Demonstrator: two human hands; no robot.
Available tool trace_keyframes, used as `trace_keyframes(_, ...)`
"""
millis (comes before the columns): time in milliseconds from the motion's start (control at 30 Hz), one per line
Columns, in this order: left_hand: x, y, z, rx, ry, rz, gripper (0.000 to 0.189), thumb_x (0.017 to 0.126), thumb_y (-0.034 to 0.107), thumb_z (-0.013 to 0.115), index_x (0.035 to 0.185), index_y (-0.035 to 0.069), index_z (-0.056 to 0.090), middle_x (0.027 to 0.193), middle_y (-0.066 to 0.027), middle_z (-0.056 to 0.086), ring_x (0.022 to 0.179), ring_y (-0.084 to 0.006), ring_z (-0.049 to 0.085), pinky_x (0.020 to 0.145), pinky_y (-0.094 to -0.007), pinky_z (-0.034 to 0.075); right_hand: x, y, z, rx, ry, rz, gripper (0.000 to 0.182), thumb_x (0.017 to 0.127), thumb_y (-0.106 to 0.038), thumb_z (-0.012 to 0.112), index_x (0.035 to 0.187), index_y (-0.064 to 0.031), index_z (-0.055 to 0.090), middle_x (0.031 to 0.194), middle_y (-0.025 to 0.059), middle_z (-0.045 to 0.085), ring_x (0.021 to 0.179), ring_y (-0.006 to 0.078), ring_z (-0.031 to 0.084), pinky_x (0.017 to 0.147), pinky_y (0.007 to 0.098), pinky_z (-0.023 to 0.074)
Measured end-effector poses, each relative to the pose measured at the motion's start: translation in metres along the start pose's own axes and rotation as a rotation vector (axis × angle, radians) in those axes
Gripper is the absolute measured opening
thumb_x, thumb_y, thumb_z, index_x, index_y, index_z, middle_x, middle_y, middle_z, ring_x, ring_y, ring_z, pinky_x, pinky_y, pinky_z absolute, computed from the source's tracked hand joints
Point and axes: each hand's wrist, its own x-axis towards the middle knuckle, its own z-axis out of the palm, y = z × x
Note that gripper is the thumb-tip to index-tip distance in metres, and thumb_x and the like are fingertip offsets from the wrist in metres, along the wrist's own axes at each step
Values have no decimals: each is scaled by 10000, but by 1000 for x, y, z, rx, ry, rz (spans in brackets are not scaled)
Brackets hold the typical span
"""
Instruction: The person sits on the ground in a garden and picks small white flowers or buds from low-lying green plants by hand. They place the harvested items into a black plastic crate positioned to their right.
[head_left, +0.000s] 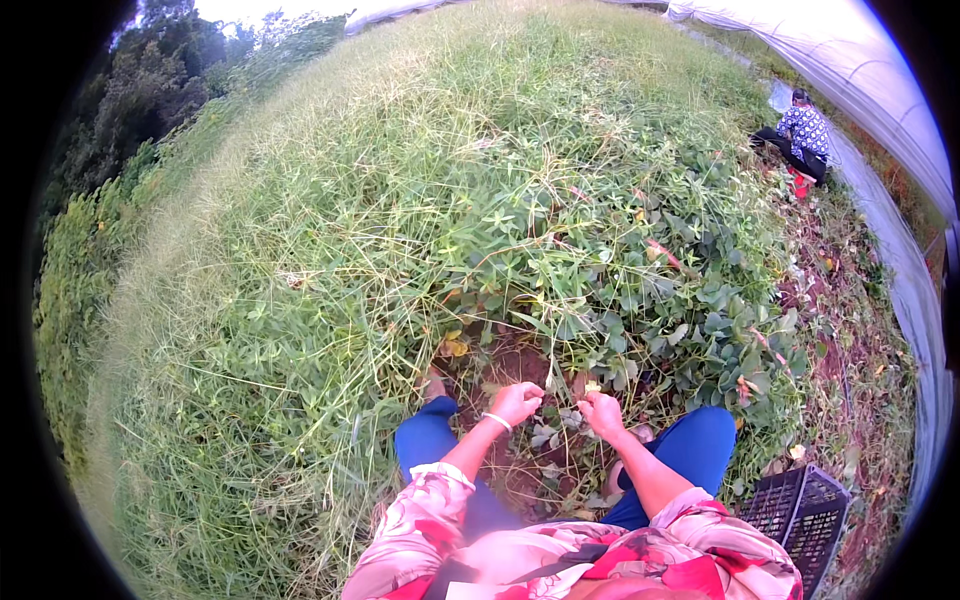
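Observation:
My left hand (516, 403), with a white band at the wrist, hovers over the soil between my knees. Its fingers are curled, and whether anything thin is between them is too small to tell. Close by on the right is my right hand (601, 414), also with bent fingers. A small pale yellow leaf or petal (592, 386) shows right at its fingertips; I cannot tell if it is held or lies behind. Reddish-brown soil (521, 366) and cut or dry stems lie beneath both hands. Broad-leaved green plants (615, 322) grow just ahead, tangled with tall grass (420, 247).
A black plastic crate (799, 510) stands at my right side. Farther off at the right, a person in a patterned top (806, 135) sits low by the plants. White plastic sheeting (911, 315) runs along the right, under a plastic-covered tunnel (847, 52). Trees (135, 97) rise at left.

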Motion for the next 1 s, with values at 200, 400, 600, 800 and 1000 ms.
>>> trace_keyframes(200, -21, 41, 24, -202, -415, -10, 371, 729, 15, 545, 1099, 31, 561, 891, -70, 617, 724, -126, 593, 640, -260, 488, -41, -73, -56, 307, -54, -143, 268, 789, -211, 620, 679, 7, 511, 548, 98, 499, 494, 173, 479, 482, 326, 391)
trace_keyframes(400, -57, 78, 24, -79, -472, 193, 209, 792, 138, 596, 981, 50, 613, 749, -67, 630, 617, -109, 596, 573, -278, 486, -61, -113, -104, 525, -168, -97, 246, 845, -153, 580, 669, -14, 479, 545, -15, 456, 519, 46, 393, 451, 231, 341)
trace_keyframes(600, -66, 103, -16, 186, -145, 319, 243, 774, 124, 598, 996, 28, 612, 770, -92, 629, 626, -143, 591, 604, -280, 473, -36, -106, -148, 670, -303, 120, 174, 805, -180, 618, 848, -15, 587, 632, 24, 593, 479, 49, 475, 422, 190, 353)
trace_keyframes(800, -70, 124, -30, 154, 107, 322, 251, 755, 111, 567, 997, 53, 596, 980, -111, 563, 772, -266, 577, 698, -312, 462, -32, -92, -145, 911, -350, 252, 136, 802, -171, 612, 848, -44, 598, 672, 21, 614, 447, 20, 441, 415, 154, 334)
trace_keyframes(1000, -57, 124, 7, 17, -91, 348, 204, 807, 85, 559, 995, 17, 603, 785, -51, 616, 558, -114, 563, 554, -242, 469, -31, -89, -136, 932, -391, 234, 150, 796, -171, 616, 866, -39, 621, 667, 11, 608, 453, 23, 419, 411, 155, 304)
